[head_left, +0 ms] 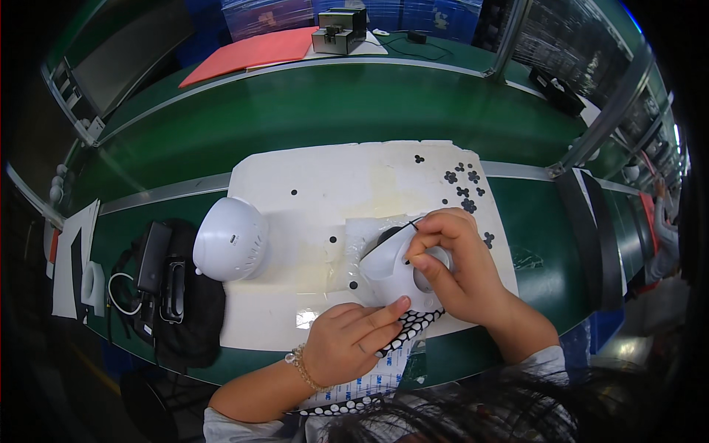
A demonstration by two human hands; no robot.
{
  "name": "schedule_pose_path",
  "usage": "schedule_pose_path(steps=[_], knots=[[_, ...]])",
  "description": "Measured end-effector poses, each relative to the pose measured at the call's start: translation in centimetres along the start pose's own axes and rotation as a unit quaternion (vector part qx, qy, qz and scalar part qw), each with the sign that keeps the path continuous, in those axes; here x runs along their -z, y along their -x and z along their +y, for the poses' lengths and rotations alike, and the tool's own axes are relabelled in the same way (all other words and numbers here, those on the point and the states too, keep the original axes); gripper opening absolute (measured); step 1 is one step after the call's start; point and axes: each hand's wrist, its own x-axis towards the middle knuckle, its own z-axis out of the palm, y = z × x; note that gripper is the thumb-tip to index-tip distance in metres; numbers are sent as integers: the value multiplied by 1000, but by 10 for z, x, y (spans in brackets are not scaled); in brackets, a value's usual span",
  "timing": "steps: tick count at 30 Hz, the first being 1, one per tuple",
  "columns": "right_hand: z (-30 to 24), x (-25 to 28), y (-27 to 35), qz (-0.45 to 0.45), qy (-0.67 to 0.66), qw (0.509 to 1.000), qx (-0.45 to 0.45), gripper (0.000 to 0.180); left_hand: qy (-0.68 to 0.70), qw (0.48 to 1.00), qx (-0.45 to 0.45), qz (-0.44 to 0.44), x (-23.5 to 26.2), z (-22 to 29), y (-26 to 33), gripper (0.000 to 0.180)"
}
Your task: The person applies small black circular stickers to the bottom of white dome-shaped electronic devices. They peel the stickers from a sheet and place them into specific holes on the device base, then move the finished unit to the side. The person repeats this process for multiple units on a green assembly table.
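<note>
Left of the off-white flat board (288, 166) lies a black soft case (196, 325) bearing a black rectangular adapter (153, 255); on the board's left side sits a white rounded plastic housing (225, 240) with slotted vents. Across the board's lower edge reaches the left hand (346, 345), fingers extended, one fingertip against a white curved plastic part (391, 284) at the board's lower right, any grip there being indiscernible. Over that part, at the board's right, the right hand (452, 258) brings thumb and forefinger together, whatever they pinch unclear; black flower-shaped pads (468, 205) occupy the board's upper right.
</note>
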Motion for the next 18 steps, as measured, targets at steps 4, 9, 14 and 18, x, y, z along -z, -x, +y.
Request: schedule_pose_path(steps=[4, 9, 14, 18], knots=[[1, 0, 0, -6, 0, 1000, 1, 37, 0, 1000, -2, -2, 0, 0, 0, 22], [-1, -1, -1, 4, 21, 1000, 11, 34, 4, 1000, -9, 1, 0, -1, 1, 26], [-13, 3, 11, -28, 223, 972, 62, 36, 6, 1000, -24, 10, -2, -3, 0, 38], [-18, 13, 24, 4, 180, 984, 11, 34, -1, 1000, -16, 0, 1, -2, 2, 40]])
